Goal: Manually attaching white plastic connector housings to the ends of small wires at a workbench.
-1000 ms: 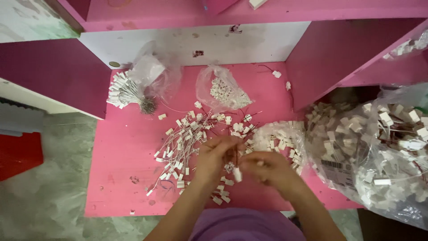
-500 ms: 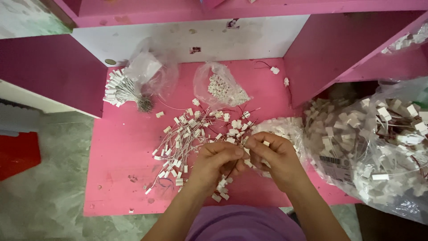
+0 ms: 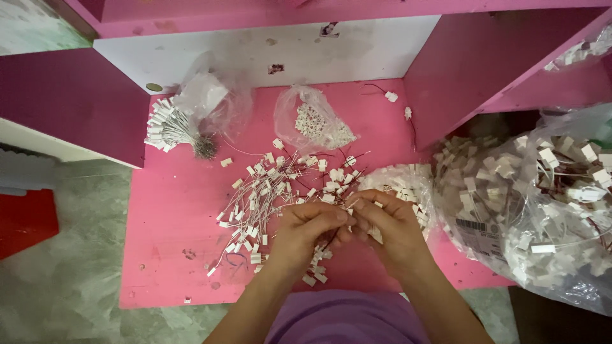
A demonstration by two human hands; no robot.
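Note:
Both hands meet over the near middle of a pink table [image 3: 172,210]. My left hand [image 3: 310,230] and my right hand [image 3: 389,226] pinch together at a small white connector with thin wires, their fingertips touching. What exactly sits between the fingers is mostly hidden. Under and left of the hands lies a loose pile of wired white connectors [image 3: 274,188]. More of these small connectors lie below my left wrist.
A tied bundle of wired connectors [image 3: 169,127] lies at the back left beside a crumpled clear bag [image 3: 204,95]. A clear bag of small parts [image 3: 312,121] sits at the back centre. Large clear bags full of connectors [image 3: 542,204] crowd the right. A red object [image 3: 25,220] is on the floor left.
My hands have come together from slightly apart and lifted a little toward the pile. The view shifted slightly.

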